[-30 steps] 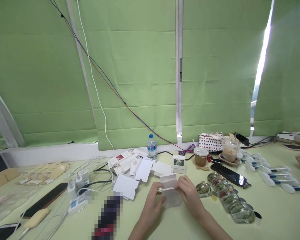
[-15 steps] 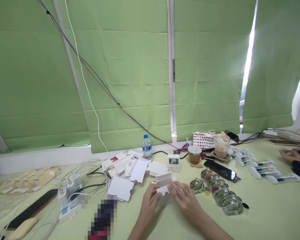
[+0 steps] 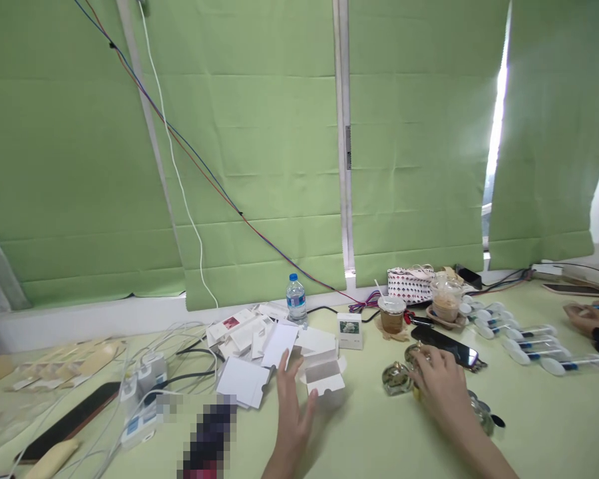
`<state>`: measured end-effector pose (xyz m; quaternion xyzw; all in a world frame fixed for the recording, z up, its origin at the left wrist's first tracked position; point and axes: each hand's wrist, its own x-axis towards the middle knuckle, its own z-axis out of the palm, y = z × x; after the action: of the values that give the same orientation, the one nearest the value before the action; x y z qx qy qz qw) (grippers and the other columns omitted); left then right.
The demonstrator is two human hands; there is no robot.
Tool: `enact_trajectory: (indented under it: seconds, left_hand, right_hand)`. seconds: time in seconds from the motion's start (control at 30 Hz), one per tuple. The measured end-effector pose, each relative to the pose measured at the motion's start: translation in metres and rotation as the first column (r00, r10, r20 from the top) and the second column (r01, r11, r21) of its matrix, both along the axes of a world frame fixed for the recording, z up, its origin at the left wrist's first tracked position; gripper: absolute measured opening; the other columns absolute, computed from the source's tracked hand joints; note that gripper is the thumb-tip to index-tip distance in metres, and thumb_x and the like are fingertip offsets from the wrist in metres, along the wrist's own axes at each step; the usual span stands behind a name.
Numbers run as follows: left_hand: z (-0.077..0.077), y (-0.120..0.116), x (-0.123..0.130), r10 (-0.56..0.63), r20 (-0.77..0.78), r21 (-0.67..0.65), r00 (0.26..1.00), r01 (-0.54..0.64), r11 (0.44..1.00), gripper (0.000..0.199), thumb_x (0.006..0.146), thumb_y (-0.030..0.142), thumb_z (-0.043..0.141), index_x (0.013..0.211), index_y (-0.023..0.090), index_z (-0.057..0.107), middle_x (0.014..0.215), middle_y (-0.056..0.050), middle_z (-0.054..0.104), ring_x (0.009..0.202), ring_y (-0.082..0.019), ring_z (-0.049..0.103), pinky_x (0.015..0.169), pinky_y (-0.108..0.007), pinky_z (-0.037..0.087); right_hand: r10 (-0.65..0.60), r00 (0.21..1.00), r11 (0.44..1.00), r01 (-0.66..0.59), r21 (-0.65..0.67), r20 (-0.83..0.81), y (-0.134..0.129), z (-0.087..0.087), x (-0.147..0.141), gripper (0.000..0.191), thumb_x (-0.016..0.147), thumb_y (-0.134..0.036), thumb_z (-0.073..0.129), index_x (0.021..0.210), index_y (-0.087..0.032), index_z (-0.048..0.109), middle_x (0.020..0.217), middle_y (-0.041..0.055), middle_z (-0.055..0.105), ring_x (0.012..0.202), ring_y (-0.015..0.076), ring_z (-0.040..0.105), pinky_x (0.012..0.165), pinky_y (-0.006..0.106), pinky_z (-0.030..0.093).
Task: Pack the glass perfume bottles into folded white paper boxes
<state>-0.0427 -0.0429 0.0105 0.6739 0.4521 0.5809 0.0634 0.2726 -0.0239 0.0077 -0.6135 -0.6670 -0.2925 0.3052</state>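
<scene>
"Looking over the worktop [image 3: 359, 442], how does the left hand [image 3: 290, 409] stand?"

"Spread, thumb just beside the open box [image 3: 324, 380] on its right; touching or not, I can't tell. The right hand [image 3: 442, 382] bends over the row of round pieces [image 3: 397, 378], one showing to its left. Its fingertips are down among them, but I can't tell whether they pinch one."

"What would make that grip sound?"

"I'd close thumb and fingers around a single rim and draw it straight up, since the crowded row could drag along. The left hand might steady the open box, which looks light enough to slide."

"And the materials, biggest first?"

"Beyond both hands, the blinds [image 3: 269, 146]: matt green cloth, creased crosswise. Beyond the left hand, a pile [image 3: 239, 332] of white card boxes, crisp-edged. Beyond the right hand, the phone [image 3: 444, 344], flat and glossy. The open box is thin card, hollow, its front flap notched. The round pieces are clear, shiny and full-bellied, glass or plastic. Right of the right wrist, a disc [image 3: 499, 422], dark and thin."
</scene>
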Motion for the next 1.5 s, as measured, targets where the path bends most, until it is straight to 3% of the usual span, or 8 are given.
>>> enact_trajectory:
  seconds: [0.13,0.27,0.4,0.5,0.7,0.9,1.13,1.5]
  left_hand:
    - [-0.029,-0.008,0.017,-0.100,-0.320,0.247,0.942,0.185,0.951,0.045,0.080,0.020,0.059,0.123,0.032,0.051,0.135,-0.010,0.047,0.135,-0.037,0.032,0.111,-0.060,0.022]
    - [-0.044,-0.016,0.060,-0.392,-0.540,0.018,0.745,0.476,0.879,0.049,0.082,0.007,0.048,0.126,0.029,0.050,0.132,-0.013,0.053,0.130,-0.032,0.042,0.107,-0.050,0.037]
    - [-0.037,-0.006,0.107,-0.481,-0.332,-0.156,0.811,0.456,0.876,0.055,0.081,0.012,0.051,0.134,0.019,0.040,0.147,-0.018,0.032,0.138,-0.032,0.028,0.109,-0.050,0.034]
    - [-0.030,0.015,0.133,-0.395,-0.101,-0.268,0.913,0.357,0.895,0.062,0.080,0.016,0.055,0.138,0.014,0.032,0.148,-0.019,0.028,0.139,-0.031,0.026,0.112,-0.050,0.026]
    - [-0.023,0.040,0.156,-0.384,0.077,-0.450,0.920,0.376,0.810,0.054,0.076,0.008,0.051,0.128,0.018,0.042,0.102,-0.007,0.064,0.095,-0.023,0.060,0.088,-0.036,0.044]
    - [-0.022,0.008,0.122,-0.433,0.112,-0.405,0.895,0.439,0.802,0.043,0.081,0.012,0.050,0.124,0.021,0.050,0.118,-0.008,0.061,0.110,-0.023,0.055,0.097,-0.037,0.040]
    - [-0.019,-0.030,0.065,-0.556,-0.050,-0.373,0.830,0.501,0.781,0.035,0.087,0.020,0.049,0.122,0.024,0.055,0.108,-0.009,0.064,0.100,-0.025,0.060,0.090,-0.039,0.047]
    - [-0.014,-0.035,0.067,-0.525,0.023,-0.381,0.851,0.493,0.782,0.034,0.085,0.016,0.050,0.118,0.024,0.056,0.110,-0.008,0.064,0.102,-0.024,0.059,0.092,-0.039,0.046]
  right_hand:
    - [-0.016,0.979,0.996,0.033,-0.082,0.202,-0.002,-0.009,0.008,0.023,0.075,-0.007,0.053,0.084,-0.018,0.072,0.109,0.0159,0.066,0.103,0.0360,0.053,0.072,0.044,0.044]
    - [0.003,0.978,0.997,0.012,-0.072,0.210,-0.002,-0.021,0.003,0.028,0.073,0.001,0.049,0.079,-0.016,0.070,0.110,0.0182,0.067,0.104,0.0374,0.056,0.074,0.047,0.046]
    - [0.241,0.967,0.966,-0.247,-0.082,-0.081,-0.020,-0.024,0.001,0.018,0.080,-0.013,0.049,0.090,-0.017,0.063,0.108,0.0155,0.067,0.106,0.0330,0.058,0.082,0.046,0.050]
    - [0.425,0.797,0.848,-0.517,-0.121,-0.429,-0.045,-0.025,-0.006,0.017,0.087,-0.022,0.047,0.101,-0.021,0.056,0.099,0.0086,0.068,0.100,0.0230,0.064,0.083,0.034,0.053]
    - [0.305,0.529,0.794,-0.600,-0.095,-0.792,-0.070,-0.051,-0.019,0.026,0.091,-0.039,0.042,0.093,-0.021,0.060,0.067,0.0012,0.067,0.056,0.0160,0.066,0.055,0.023,0.054]
    - [0.261,0.659,0.893,-0.442,-0.083,-0.706,-0.068,-0.075,-0.010,0.030,0.088,-0.035,0.046,0.110,-0.021,0.061,0.094,0.0067,0.074,0.082,0.0188,0.072,0.065,0.021,0.057]
    - [0.348,0.794,0.855,-0.487,-0.179,-0.499,-0.071,-0.069,-0.013,0.032,0.093,-0.032,0.040,0.091,-0.022,0.070,0.092,0.0095,0.072,0.083,0.0204,0.071,0.069,0.026,0.057]
    - [0.334,0.882,0.910,-0.394,-0.129,-0.334,-0.059,-0.066,-0.012,0.024,0.093,-0.026,0.040,0.103,-0.023,0.061,0.097,0.0078,0.067,0.087,0.0216,0.066,0.072,0.030,0.054]
